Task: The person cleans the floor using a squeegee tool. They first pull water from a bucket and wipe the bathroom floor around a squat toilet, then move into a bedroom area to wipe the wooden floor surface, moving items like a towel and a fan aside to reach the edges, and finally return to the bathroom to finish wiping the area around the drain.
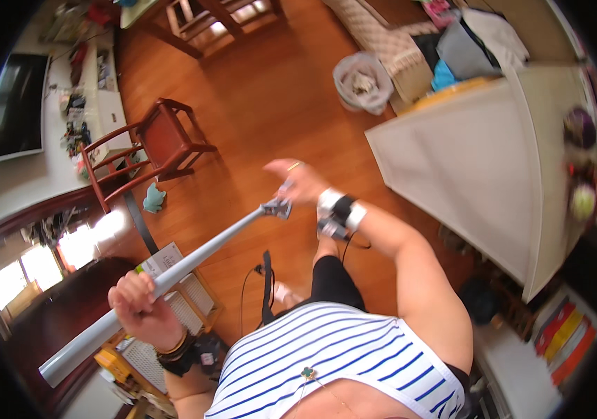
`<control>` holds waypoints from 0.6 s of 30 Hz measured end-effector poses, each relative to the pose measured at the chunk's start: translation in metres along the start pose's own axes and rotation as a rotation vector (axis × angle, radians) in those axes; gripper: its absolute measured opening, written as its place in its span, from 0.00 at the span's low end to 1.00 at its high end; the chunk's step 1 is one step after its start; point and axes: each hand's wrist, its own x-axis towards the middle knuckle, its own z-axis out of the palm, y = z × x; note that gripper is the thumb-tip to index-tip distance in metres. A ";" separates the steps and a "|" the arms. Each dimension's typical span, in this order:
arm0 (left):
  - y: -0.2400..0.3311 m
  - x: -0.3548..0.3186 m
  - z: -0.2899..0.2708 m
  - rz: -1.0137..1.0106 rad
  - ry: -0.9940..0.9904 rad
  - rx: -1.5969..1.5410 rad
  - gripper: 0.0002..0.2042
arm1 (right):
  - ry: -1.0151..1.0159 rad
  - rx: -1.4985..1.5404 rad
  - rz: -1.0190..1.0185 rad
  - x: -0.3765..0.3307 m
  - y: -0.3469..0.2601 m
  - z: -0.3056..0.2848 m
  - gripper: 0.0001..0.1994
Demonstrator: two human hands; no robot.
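A long light-grey pole [207,248] slants across in front of me, from low on the left up toward the middle. My left hand [143,311] is closed around its thicker lower part. At the upper end sits a dark grey hinged-looking fitting [277,208]. My right hand [301,183] is right beside that fitting, fingers stretched out to the left and thumb apart from them. Whether the thumb touches the fitting, I cannot tell. Both wrists wear bands with small dark devices.
A red-brown wooden chair [166,140] stands ahead left, with a teal soft toy [154,198] near it on the wooden floor [263,91]. A lined waste bin [362,82] is by the sofa [389,42]. To the right is a large pale panel-like surface [459,146].
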 end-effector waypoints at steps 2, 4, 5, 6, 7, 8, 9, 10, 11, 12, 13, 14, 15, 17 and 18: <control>-0.009 -0.007 0.024 0.008 -0.102 0.063 0.16 | -0.006 0.126 -0.343 -0.007 -0.083 0.046 0.23; 0.001 -0.019 0.041 0.085 -0.313 0.081 0.12 | 0.138 0.235 -0.115 -0.019 -0.114 0.093 0.14; 0.005 -0.018 0.034 0.076 -0.412 0.046 0.12 | 0.215 0.200 -0.092 -0.020 -0.112 0.097 0.14; 0.012 -0.017 0.027 0.070 -0.509 0.015 0.11 | 0.162 0.132 0.035 -0.023 -0.112 0.099 0.09; 0.028 -0.025 0.026 0.107 -0.518 0.044 0.10 | 0.096 0.076 0.155 -0.028 -0.118 0.103 0.06; 0.035 -0.023 0.020 0.202 -0.610 0.054 0.12 | 0.174 0.097 0.111 -0.032 -0.124 0.101 0.07; 0.032 -0.026 0.018 0.232 -0.694 0.010 0.13 | 0.144 0.036 0.145 -0.042 -0.122 0.099 0.07; 0.029 -0.032 0.016 0.266 -0.768 -0.035 0.14 | 0.105 -0.022 0.182 -0.056 -0.121 0.097 0.07; 0.036 -0.033 0.012 0.301 -0.825 -0.096 0.15 | 0.126 -0.057 0.171 -0.062 -0.125 0.096 0.07; 0.037 -0.030 0.002 0.315 -0.996 -0.103 0.13 | 0.147 -0.087 0.168 -0.069 -0.125 0.098 0.07; 0.036 -0.027 0.003 0.318 -1.047 -0.175 0.13 | 0.161 -0.109 0.194 -0.076 -0.131 0.092 0.06; 0.036 -0.024 0.009 0.321 -1.093 -0.247 0.13 | 0.206 -0.116 0.230 -0.084 -0.137 0.084 0.07; 0.041 -0.038 0.005 0.313 -1.091 -0.267 0.13 | 0.242 -0.156 0.242 -0.115 -0.148 0.087 0.08; 0.049 -0.040 0.020 0.182 -1.430 -0.549 0.11 | 0.353 -0.294 0.217 -0.147 -0.150 0.074 0.09; 0.035 -0.051 0.039 0.145 -1.459 -0.576 0.11 | 0.428 -0.380 0.253 -0.180 -0.132 0.069 0.09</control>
